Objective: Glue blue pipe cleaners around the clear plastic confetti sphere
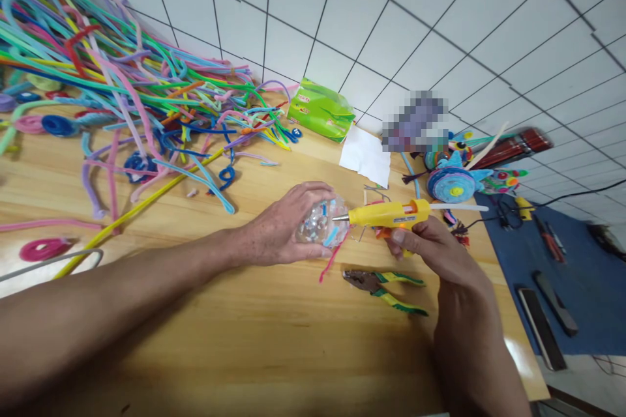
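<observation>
My left hand (281, 228) is curled around a clear plastic ball (321, 225) with bits of coloured pipe cleaner inside, resting on the wooden table (274, 332). My right hand (425, 251) grips a yellow hot glue gun (391, 214), whose metal tip touches the right side of the ball. A pink pipe cleaner strand (332, 260) trails down from under the ball.
Pliers with green-yellow handles (386, 287) lie just below the hands. A large heap of coloured pipe cleaners (127, 85) fills the table's left. A green packet (320, 111), white paper (366, 156) and pipe-cleaner figures (457, 179) sit at the back. Tools lie on a blue mat (581, 287) right.
</observation>
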{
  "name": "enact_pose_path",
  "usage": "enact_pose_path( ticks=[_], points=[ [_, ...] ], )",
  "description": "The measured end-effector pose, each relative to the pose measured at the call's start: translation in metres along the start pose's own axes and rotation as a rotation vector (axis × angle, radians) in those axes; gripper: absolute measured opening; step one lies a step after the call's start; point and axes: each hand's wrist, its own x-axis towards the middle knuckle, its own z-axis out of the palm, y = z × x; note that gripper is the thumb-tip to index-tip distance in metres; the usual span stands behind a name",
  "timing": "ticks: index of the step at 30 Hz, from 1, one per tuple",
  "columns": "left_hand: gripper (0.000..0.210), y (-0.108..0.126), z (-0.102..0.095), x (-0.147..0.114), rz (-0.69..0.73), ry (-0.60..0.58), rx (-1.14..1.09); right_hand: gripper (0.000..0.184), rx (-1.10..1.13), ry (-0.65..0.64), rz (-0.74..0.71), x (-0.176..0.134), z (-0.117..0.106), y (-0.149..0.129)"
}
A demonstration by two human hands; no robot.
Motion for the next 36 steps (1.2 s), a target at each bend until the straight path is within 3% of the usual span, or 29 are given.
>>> enact_pose_path(
  ticks=[17,30,36],
  points=[
    [0.082,-0.0002,0.0005,0.0004,0.013,0.004,-0.009,0.06,-0.049,0.042,-0.062,-0.0001,-0.0004,0.0046],
    [0.083,-0.0002,0.0005,0.0003,0.005,0.007,-0.016,0.058,-0.06,-0.002,-0.063,-0.001,-0.0014,0.0051],
    [0.082,0.0008,-0.0003,0.0004,0.018,0.009,-0.007,0.06,-0.049,0.048,-0.087,-0.0011,-0.001,0.0027]
  ],
)
